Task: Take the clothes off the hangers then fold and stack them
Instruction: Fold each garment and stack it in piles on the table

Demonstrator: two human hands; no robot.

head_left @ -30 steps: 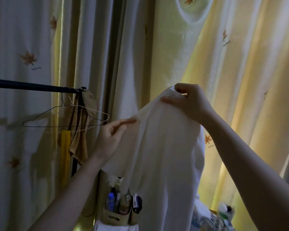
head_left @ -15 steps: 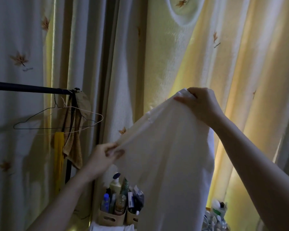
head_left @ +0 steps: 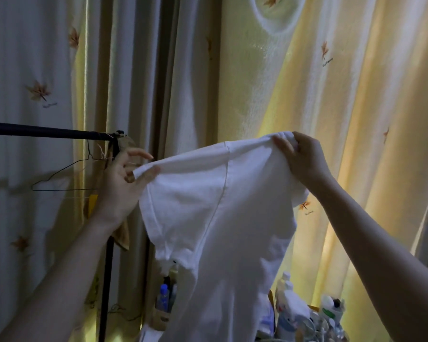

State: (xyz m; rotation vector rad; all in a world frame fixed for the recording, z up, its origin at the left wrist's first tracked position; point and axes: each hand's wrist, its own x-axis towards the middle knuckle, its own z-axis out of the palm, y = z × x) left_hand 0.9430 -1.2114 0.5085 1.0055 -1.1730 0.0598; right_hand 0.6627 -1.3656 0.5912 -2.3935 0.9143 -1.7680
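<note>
Already off its hanger: white shirt (head_left: 220, 218), pinched at the sleeve by left hand (head_left: 120, 187), gripped by right hand (head_left: 304, 159). Folding and stacking not yet begun; bare wire hanger (head_left: 64, 177) on rail (head_left: 47, 132).

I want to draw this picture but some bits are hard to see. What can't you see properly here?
Head view only:
- Bottles on the floor: partly behind the white shirt, labels too small.
- Shirt's bottom: cut off by the lower edge.
- Black rail: runs off the left edge.
- Wire hanger: its right end sits behind the left hand.
- Right hand: fingertips buried in cloth.
</note>
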